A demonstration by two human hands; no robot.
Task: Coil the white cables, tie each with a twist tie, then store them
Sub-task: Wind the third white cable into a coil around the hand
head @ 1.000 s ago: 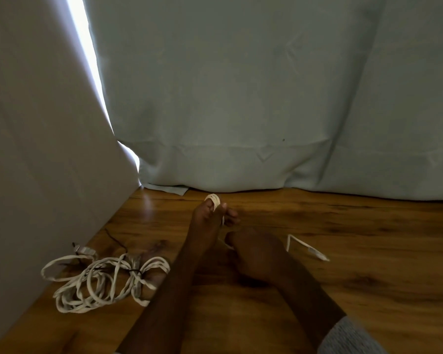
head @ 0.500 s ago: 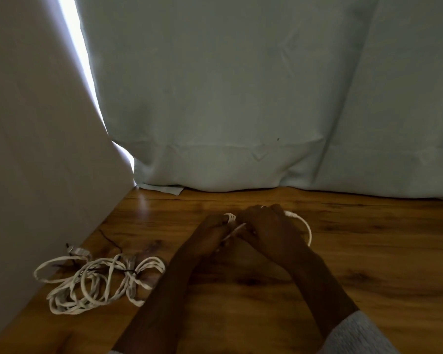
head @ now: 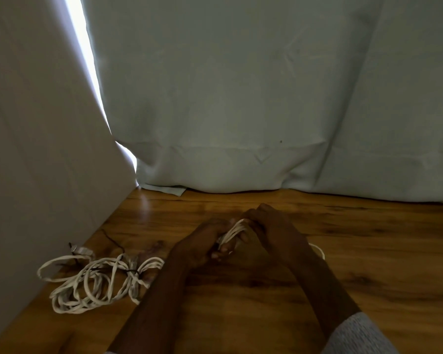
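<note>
Head view: left hand (head: pixel 202 247) and right hand (head: pixel 271 231) both grip a small coil of white cable (head: pixel 232 232) between them, above the wooden tabletop (head: pixel 368 264) — a loop trails right. Another bundled white cable (head: pixel 97 282) lies at left, tied by a dark twist tie (head: pixel 133 272).

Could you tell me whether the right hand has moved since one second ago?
Yes. The right hand has moved away from the person, toward the curtain hem, and now meets the left hand on the white cable.
</note>
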